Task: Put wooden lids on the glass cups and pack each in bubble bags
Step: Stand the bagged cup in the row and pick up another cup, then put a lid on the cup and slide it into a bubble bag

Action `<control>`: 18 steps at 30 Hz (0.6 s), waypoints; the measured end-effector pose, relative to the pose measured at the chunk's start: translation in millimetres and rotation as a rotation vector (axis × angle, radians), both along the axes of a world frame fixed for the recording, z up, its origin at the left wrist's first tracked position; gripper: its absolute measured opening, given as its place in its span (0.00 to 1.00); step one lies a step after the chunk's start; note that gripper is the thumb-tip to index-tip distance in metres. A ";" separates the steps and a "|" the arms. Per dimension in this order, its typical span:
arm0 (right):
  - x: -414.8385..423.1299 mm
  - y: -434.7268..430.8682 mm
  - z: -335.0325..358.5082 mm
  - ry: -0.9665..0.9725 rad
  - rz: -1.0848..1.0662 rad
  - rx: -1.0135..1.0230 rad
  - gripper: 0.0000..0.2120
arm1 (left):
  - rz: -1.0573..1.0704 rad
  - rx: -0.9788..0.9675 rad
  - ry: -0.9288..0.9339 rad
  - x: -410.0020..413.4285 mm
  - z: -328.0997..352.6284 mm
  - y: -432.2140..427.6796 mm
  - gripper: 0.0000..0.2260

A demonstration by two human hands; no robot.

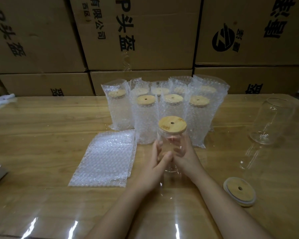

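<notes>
While both hands hold the glass cup upright between them, left hand and right hand each curled round its lower wall, I judge it stiff, smooth, slippery and easily cracked. Its wooden lid sits on the rim, perhaps only pressed in, so I would carry by the body, never the lid. Flat bubble bags lie just left of the left hand, and packed cups stand beyond the fingertips. A bare cup and a spare lid sit well right of the right hand.
</notes>
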State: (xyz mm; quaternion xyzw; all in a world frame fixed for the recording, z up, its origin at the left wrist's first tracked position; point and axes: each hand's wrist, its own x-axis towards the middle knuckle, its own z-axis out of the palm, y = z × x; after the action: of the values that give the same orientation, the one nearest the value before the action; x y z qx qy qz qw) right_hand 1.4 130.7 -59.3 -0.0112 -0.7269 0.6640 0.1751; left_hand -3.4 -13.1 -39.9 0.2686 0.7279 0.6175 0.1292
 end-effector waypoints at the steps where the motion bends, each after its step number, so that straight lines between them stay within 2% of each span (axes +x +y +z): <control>1: -0.4 0.5 -0.6 0.007 0.010 -0.002 0.41 | -0.014 -0.029 0.002 1.2 -0.1 -3.1 0.24; 3: 0.2 1.4 0.1 0.004 0.030 -0.015 0.43 | -0.061 -0.061 -0.010 0.6 4.0 -8.0 0.20; 5: 1.6 1.7 2.6 0.013 0.053 -0.014 0.46 | -0.053 -0.090 -0.011 -7.0 5.6 -17.5 0.21; 7: 4.3 0.8 5.2 0.031 0.071 -0.009 0.49 | 0.143 -0.195 0.066 -18.5 9.6 -29.6 0.20; 8: 5.9 -0.1 5.9 0.053 0.066 -0.011 0.47 | 0.289 -0.308 0.183 -25.7 11.3 -36.6 0.20; 10: 8.8 -2.7 6.0 0.107 0.008 -0.027 0.38 | 0.538 -0.712 0.444 -38.7 13.9 -51.3 0.18; 11: 10.0 -3.9 5.8 0.122 -0.027 -0.027 0.33 | 0.584 -0.899 0.506 -44.6 12.7 -57.9 0.17; 13: 10.5 -3.8 5.4 0.142 -0.068 -0.019 0.27 | 0.570 -1.134 0.484 -50.8 8.6 -64.2 0.14; 15: 9.4 -2.7 5.0 0.159 -0.071 -0.018 0.30 | 0.545 -1.220 0.463 -51.0 7.0 -64.7 0.11; 18: 7.2 -1.7 2.9 0.160 -0.066 -0.016 0.36 | 0.525 -1.224 0.479 -54.1 9.0 -64.9 0.09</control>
State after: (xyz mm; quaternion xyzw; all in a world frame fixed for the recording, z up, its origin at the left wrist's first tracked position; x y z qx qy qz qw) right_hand 8.6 129.1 -56.4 0.0162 -0.7046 0.6623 0.2543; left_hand -57.5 -78.0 -30.9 0.0919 0.9934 0.0323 -0.0599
